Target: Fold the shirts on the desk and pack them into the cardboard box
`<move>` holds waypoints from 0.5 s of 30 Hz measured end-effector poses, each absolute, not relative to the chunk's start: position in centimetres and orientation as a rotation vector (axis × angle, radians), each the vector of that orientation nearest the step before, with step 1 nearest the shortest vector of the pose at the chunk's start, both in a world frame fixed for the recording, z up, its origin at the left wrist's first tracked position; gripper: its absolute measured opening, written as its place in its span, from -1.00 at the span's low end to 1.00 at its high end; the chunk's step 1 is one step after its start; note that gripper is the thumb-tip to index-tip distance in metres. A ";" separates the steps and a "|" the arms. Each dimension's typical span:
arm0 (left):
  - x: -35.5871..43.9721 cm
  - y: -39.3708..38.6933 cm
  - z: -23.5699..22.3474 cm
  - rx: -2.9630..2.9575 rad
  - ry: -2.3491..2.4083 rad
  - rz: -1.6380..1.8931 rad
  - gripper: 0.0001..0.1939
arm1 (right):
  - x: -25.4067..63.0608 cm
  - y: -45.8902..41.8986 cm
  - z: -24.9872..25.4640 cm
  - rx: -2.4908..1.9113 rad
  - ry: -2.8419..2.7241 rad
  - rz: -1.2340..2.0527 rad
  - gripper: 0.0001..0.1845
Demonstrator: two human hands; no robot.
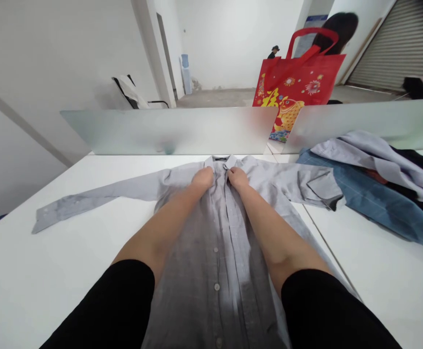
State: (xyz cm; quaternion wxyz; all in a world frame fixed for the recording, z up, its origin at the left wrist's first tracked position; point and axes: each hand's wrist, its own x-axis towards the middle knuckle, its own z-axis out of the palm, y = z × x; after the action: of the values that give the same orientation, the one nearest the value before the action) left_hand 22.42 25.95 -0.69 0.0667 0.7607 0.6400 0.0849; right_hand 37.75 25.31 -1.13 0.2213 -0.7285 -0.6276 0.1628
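A grey button-up shirt (pixel 219 242) lies face up on the white table (pixel 51 252), collar at the far side, one sleeve stretched left and the other folded right. My left hand (pixel 203 177) is closed in a pinch on the shirt's front just below the collar. My right hand (pixel 237 177) pinches the placket beside it, near the top button. The two hands are a few centimetres apart, one on each side of the button line.
A pile of clothes (pixel 379 179), grey and blue, lies on the table at the right. Frosted glass partitions (pixel 168 130) stand along the far edge. A red patterned tote bag (pixel 299 82) sits behind them, with a person beyond it.
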 end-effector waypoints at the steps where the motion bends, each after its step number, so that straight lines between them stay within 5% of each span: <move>1: 22.2 26.0 -0.6 2.298 1.927 0.273 -0.71 | 37.8 25.3 -1.1 -2.012 -1.726 0.455 -0.63; 9: 22.4 27.3 1.5 2.167 1.937 0.742 -0.69 | 37.4 26.0 -1.2 -1.997 -1.604 0.522 -0.67; 15: 23.8 24.9 0.7 2.252 1.741 0.443 -0.69 | 37.2 25.3 -0.9 -1.848 -1.621 0.665 -0.72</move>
State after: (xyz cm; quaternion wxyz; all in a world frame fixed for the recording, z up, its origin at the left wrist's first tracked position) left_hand 23.79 24.90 0.73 0.1302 0.7751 0.5992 0.1525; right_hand 37.24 25.29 -0.89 0.2933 -0.6938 -0.6085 0.2497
